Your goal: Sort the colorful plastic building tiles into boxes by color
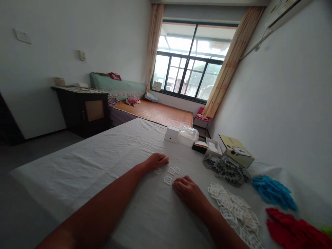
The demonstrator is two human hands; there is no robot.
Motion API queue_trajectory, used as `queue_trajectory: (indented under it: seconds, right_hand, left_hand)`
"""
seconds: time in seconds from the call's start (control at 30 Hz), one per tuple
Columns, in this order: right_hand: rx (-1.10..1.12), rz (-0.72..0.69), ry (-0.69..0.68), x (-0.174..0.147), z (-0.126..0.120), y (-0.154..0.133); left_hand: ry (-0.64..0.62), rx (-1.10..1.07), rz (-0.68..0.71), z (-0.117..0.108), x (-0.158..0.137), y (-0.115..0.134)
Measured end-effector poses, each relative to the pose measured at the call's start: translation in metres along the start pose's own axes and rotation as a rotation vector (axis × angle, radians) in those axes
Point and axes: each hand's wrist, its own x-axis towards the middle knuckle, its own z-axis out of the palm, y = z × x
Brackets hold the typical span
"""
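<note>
- Left hand [157,160]: mid-frame, above the right hand [184,186], which sits lower and to the right.
- Thing at issue: lone white lattice piece [167,180], flat on the cloth-covered tabletop [103,159], just below frame center.
- Key relation: lone piece lies just left of the right fingers; contact or small gap, can't tell. Right hand clearly nearer; from the left fingers, the piece is down-frame, farther off.
- Long axis: none clear, outline about as wide as tall; sits slightly turned.
- Overlapping pair of white pieces [173,170]: up-frame of the lone piece, between the hands, lower right of the left fingers.
- Another white piece [157,171]: at the lower edge of the left hand, partly covered by it.
- Left fingers: curled, narrow, pointing right; can't tell if anything is pinched.
- Right fingers: bent, tips toward the left of frame; grip hidden, can't tell.
- White pile [233,207]: lower right, beyond the right forearm, well apart from the lone piece.
</note>
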Motion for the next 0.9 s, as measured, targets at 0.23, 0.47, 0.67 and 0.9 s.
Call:
queue_trajectory:
  seconds: [0.23,0.47,0.67,0.9]
  right_hand:
    - [0.010,0.069,0.011,-0.004,-0.004,0.005]
    - [-0.140,0.121,-0.005,-0.003,-0.006,0.009]
    - [-0.396,0.410,-0.010,-0.019,-0.040,0.031]
    - [-0.293,0.300,0.161,-0.014,-0.031,0.032]
  left_hand:
    - [0.000,0.002,-0.006,0.001,0.001,-0.001]
    - [-0.003,0.005,-0.028,0.001,0.001,0.000]
    - [-0.006,0.011,-0.018,0.000,0.000,0.000]
    - [0.000,0.014,-0.009,-0.001,-0.001,0.002]
